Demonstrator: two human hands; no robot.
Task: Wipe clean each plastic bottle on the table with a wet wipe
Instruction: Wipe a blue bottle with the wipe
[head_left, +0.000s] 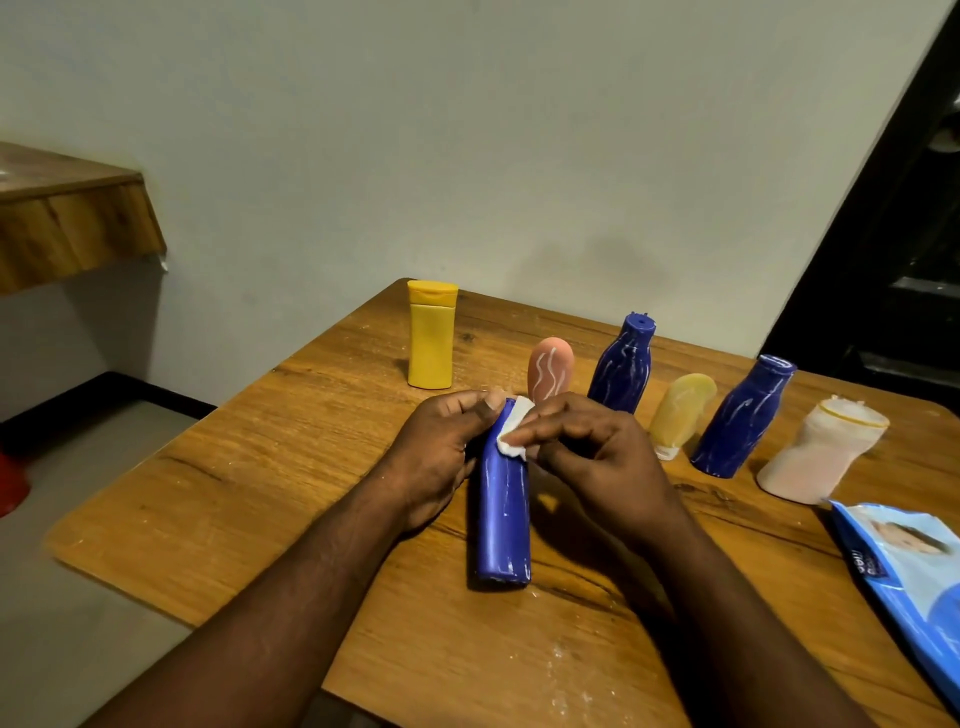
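Left hand curls round the top of the blue bottle, steadying it; right hand pinches a folded wipe against its upper side. Bottle stands base-down on the table, its long axis running from both hands toward the viewer, so the remaining streaks lie below the wipe. Cap and far side are hidden

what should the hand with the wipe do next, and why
Probably slide the wipe down the held blue bottle: the right hand presses it near the top while the left hand holds the bottle, and white streaks show lower down.
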